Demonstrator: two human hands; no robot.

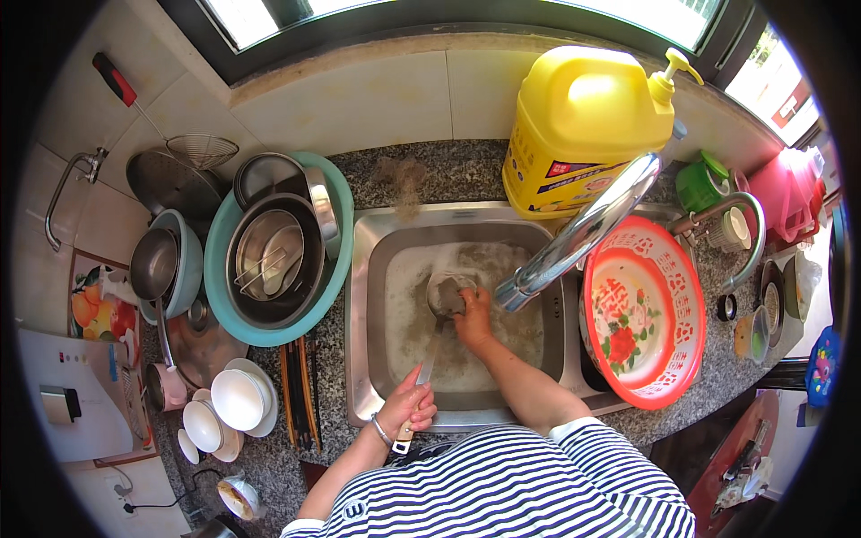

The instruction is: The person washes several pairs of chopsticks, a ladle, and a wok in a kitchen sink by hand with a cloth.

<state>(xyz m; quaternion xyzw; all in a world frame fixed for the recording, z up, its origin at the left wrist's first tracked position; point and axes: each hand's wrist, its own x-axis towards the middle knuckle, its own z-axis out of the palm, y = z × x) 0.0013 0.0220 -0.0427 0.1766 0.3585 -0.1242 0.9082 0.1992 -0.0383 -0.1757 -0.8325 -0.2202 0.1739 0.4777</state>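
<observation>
My left hand grips the handle end of a long-handled metal ladle over the front rim of the stainless steel sink. The ladle's round bowl lies at the surface of the cloudy, sudsy water. Inside that bowl, the fingers of my right hand press on a grey scrubbing pad, partly hidden by them. The chrome faucet reaches over the sink's right part, and no stream from it shows.
A red and white floral enamel basin rests right of the sink. Behind stands a yellow detergent jug. Left are a turquoise basin with metal pans, chopsticks, white bowls and a saucepan. A wire strainer hangs on the wall.
</observation>
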